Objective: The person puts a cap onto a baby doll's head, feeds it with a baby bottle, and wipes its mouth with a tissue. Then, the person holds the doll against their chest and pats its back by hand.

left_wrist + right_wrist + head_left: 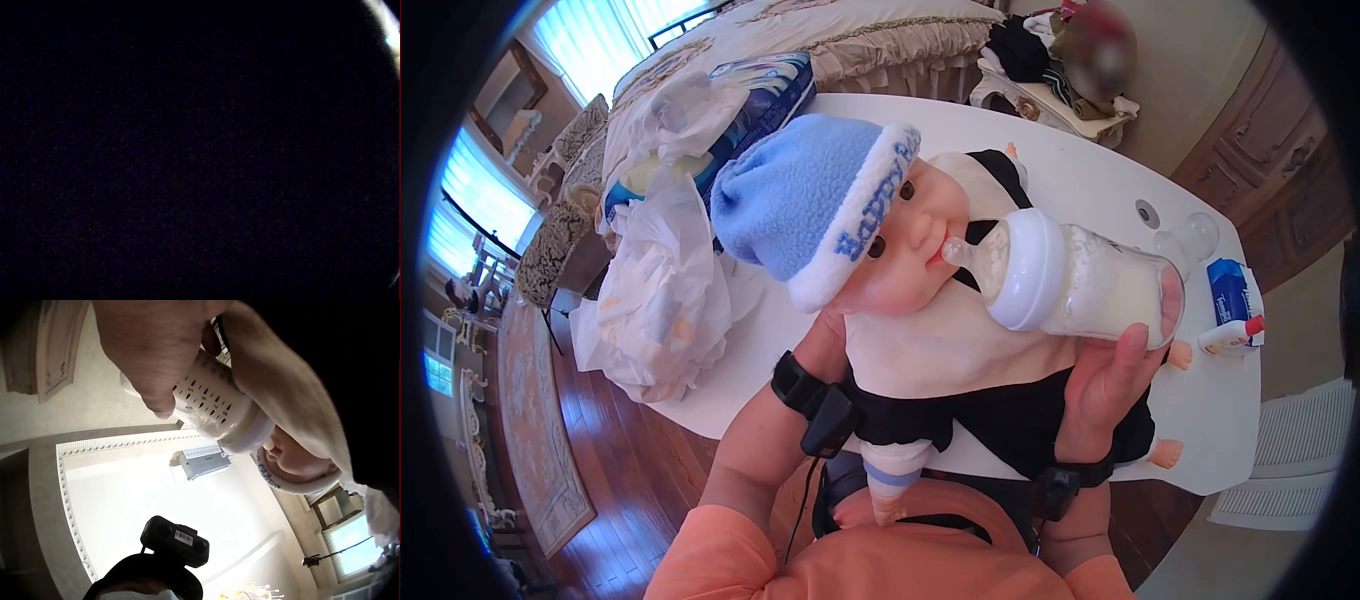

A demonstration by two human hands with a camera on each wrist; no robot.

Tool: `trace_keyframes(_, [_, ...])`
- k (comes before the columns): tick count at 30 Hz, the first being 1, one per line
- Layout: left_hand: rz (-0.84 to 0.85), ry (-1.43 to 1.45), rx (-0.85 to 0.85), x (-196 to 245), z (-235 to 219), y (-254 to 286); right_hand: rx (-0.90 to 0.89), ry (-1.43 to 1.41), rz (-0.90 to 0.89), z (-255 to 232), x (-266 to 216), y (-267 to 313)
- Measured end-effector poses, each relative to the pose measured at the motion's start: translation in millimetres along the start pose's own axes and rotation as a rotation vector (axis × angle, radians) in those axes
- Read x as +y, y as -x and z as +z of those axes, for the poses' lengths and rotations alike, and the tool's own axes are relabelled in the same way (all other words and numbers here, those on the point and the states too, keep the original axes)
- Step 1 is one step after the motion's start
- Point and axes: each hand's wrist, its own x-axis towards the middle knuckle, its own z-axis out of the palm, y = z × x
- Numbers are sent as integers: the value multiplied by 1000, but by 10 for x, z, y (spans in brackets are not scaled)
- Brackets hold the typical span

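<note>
A baby doll [915,255] in a blue fleece hat [800,195] with white trim lies across the person's front, over the table. It wears beige and black cloth [960,350]. My right hand [1110,390] grips a baby bottle [1100,290] near its base, the thumb along the side. The bottle lies tilted, whitish liquid inside, its teat [960,252] at the doll's mouth. In the right wrist view, measuring marks show on the bottle [206,400] below the fingers [159,400]. My left wrist goes under the doll's head, which hides the left hand; the left wrist view is almost black.
A white table [1090,170] supports a crumpled white plastic bag [665,290] and a blue diaper pack [775,90] at the left. A blue packet [1230,290], a small red-capped bottle [1230,338] and a clear cup [1200,237] stand at the right edge.
</note>
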Motion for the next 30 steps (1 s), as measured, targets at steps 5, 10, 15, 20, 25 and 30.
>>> trace_keyframes(5, [-8,14,1,-10,-4,9,6,-3,3,12,-3,5])
trace_keyframes(10, [-14,29,1,-18,-11,10,14,-3,0,6,4,6])
trace_keyframes(15, [-23,43,2,-30,-21,26,14,-15,-4,14,-5,6])
trace_keyframes(20, [-31,56,1,-47,-37,38,18,-19,-9,4,7,8])
trace_keyframes(25, [-41,70,2,-57,-37,44,22,-17,-3,7,1,8])
trace_keyframes(30, [-49,85,2,-59,-35,49,24,-15,1,20,-4,5])
